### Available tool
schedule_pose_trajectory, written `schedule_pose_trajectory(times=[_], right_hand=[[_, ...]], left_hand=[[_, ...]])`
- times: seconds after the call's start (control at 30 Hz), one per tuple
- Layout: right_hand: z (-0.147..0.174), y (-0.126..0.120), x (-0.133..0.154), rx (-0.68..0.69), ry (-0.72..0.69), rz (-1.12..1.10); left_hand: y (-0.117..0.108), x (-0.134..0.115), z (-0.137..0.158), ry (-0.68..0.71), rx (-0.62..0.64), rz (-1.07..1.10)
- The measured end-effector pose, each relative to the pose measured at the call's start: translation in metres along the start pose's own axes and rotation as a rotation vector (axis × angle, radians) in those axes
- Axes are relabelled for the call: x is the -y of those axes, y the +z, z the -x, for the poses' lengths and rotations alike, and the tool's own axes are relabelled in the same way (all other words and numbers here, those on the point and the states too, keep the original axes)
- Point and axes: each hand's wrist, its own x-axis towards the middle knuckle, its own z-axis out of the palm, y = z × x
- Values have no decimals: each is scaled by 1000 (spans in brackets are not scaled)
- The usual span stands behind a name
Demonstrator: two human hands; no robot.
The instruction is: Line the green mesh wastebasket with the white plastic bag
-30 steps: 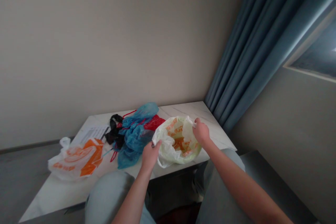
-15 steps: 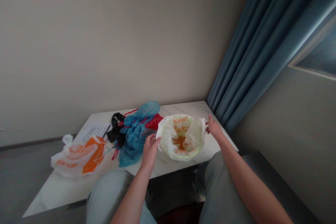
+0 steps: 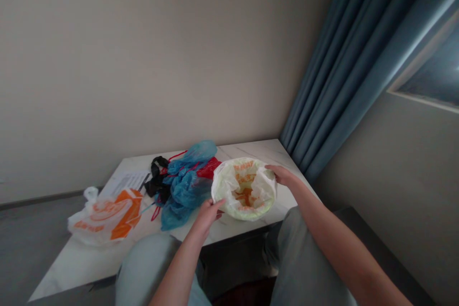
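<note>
To the left of the blue plastic bags [image 3: 186, 186] lies a white-and-orange bag [image 3: 103, 220]; a printed sheet [image 3: 124, 181] lies farther back on that side. Black plastic [image 3: 158, 184] touches the blue bags' left side, red plastic [image 3: 208, 169] their right. Just right of their near end, the left hand [image 3: 206, 213] lays its thumb over the rim of an open white bag [image 3: 225, 186], which sits right of the blue bags, mouth spread round. Farthest right of them, the right hand [image 3: 281, 174] touches its opposite rim. Whether either hand is clamped tight, I cannot tell
</note>
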Motion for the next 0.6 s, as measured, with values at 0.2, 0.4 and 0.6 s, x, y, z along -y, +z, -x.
schedule_pose_trajectory(times=[0.2,0.4,0.6], right_hand=[[0,-3,1,-76,12,22],[0,-7,0,-211,-164,121],[17,-6,2,7,-275,86]], left_hand=[[-6,4,-7,99,-134,-160],[-14,1,-10,295,-240,-540],[-8,-4,-5,361,-151,-455]])
